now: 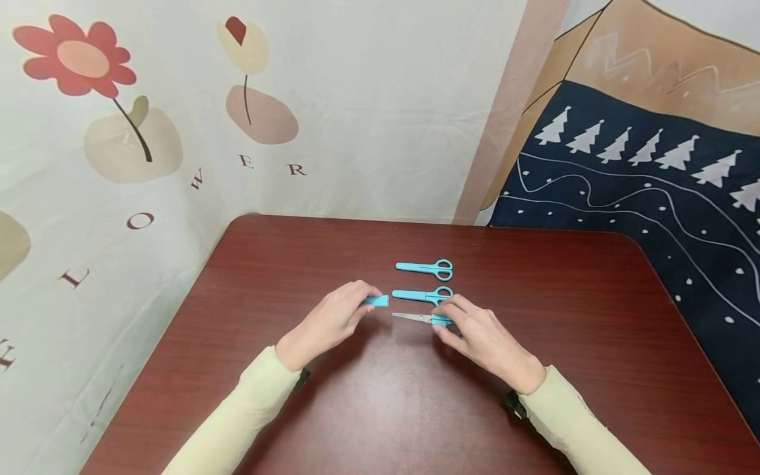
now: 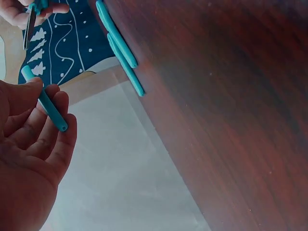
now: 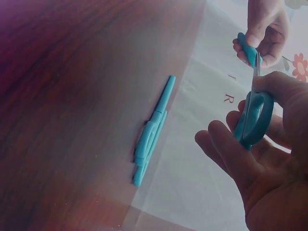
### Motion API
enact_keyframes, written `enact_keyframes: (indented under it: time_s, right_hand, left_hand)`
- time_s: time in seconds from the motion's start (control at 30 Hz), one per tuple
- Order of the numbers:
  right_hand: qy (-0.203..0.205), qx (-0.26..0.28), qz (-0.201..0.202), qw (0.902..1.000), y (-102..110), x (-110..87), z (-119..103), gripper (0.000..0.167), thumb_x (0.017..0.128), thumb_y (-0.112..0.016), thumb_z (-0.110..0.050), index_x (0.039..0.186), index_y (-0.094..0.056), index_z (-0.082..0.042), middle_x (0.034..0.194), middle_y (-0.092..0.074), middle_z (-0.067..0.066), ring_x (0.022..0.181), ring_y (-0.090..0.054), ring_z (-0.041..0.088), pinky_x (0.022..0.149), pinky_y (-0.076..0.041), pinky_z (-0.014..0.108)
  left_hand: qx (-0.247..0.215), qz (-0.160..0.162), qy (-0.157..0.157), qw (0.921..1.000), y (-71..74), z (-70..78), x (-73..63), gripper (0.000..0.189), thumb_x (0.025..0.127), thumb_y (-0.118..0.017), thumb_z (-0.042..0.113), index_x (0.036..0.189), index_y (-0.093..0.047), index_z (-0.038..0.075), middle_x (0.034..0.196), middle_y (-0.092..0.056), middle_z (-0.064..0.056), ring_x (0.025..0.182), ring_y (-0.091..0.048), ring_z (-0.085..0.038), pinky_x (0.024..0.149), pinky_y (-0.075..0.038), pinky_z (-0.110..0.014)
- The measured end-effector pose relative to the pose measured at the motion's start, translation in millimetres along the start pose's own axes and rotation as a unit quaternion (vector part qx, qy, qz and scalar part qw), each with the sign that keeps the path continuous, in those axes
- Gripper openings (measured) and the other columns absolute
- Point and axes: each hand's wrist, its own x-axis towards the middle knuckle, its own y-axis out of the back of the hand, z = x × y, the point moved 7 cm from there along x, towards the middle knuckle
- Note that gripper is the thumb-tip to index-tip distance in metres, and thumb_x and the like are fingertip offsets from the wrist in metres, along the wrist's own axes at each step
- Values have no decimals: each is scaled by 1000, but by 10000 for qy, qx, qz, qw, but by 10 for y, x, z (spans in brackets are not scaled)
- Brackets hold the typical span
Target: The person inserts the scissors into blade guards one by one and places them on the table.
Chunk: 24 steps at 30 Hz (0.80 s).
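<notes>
The left hand (image 1: 334,318) pinches a light-blue scissors cover (image 1: 377,301) between thumb and fingers; in the left wrist view the whole slim cover (image 2: 50,107) shows. Facing it, the right hand (image 1: 482,333) holds a pair of scissors (image 1: 415,317) by the blue handles, its bare metal blades pointing left toward the cover's end. A small gap separates blade tip and cover in the head view. In the right wrist view the handle loops (image 3: 260,118) sit between thumb and fingers. Both hands are above the table.
Two more blue scissors with covered blades, a far pair (image 1: 421,268) and a nearer pair (image 1: 415,295), lie side by side on the brown table (image 1: 285,264) just beyond the hands. A printed curtain (image 1: 380,119) hangs behind the table's back edge.
</notes>
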Motion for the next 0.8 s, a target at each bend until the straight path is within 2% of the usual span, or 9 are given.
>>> enact_keyframes:
  time_s: [0.37,0.53,0.8]
  right_hand:
    - [-52,-278,189,9994,63,66,-37,20,85,-78,-22,103,-71,-18,99,-63,-5,78,-61,4,63,-54,25]
    - [-81,-303,260,9992,89,99,-68,21,83,-79,-22,102,-72,-17,99,-64,-5,79,-60,4,63,-54,25]
    - [-11,-351,211,9992,89,147,-126,19,84,-79,-21,100,-72,-14,100,-65,-3,83,-61,7,69,-56,27]
  left_hand:
    - [312,448,-264,9982,65,103,-90,26,88,-72,2,111,-62,10,101,-64,3,88,-59,-13,82,-52,-27]
    - [511,592,-100,9969,85,130,-127,24,90,-70,4,111,-63,12,102,-64,4,88,-58,-13,79,-51,-29]
    - [624,640,153,9959,68,153,-176,23,91,-69,5,111,-64,14,101,-65,6,83,-55,-11,69,-44,-24]
